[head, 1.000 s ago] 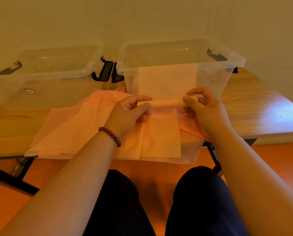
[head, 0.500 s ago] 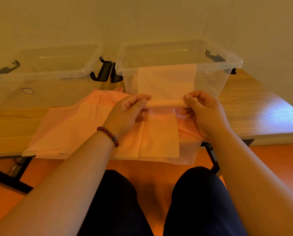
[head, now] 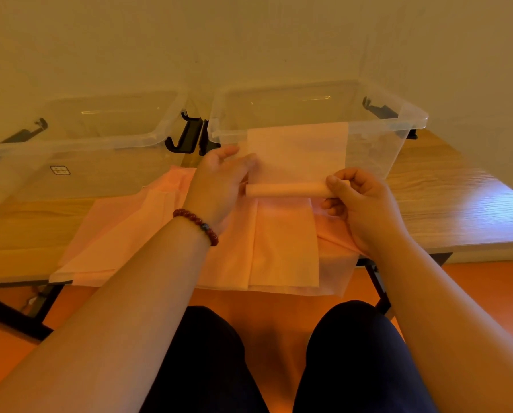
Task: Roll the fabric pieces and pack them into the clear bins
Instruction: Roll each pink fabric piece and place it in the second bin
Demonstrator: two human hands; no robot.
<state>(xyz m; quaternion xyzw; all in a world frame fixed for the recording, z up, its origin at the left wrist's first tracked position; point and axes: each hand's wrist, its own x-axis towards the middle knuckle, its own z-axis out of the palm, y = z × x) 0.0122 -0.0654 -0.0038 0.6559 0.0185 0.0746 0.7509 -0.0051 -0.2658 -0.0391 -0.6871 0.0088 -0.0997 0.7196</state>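
A peach fabric strip is partly rolled into a tight roll (head: 288,190), held just above the table. Its unrolled part (head: 297,150) stands up against the front wall of the right clear bin (head: 398,126). My right hand (head: 359,204) grips the roll's right end, thumb on top. My left hand (head: 216,186), with a bead bracelet on the wrist, is at the roll's left end, its fingers stretched up along the flat part's left edge. More peach fabric pieces (head: 130,234) lie spread on the table under my hands. The left clear bin (head: 100,144) stands beside the right one.
Both bins sit at the back of the wooden table (head: 443,198), close to the wall, with black latches (head: 186,138) between them. The fabric pile hangs over the table's front edge. My knees (head: 353,353) are below it, over an orange floor.
The roll has grown thicker as more of the strip wound onto it. My left fingers left the roll's end and reached up to the flat part's left edge. The right hand keeps its grip.
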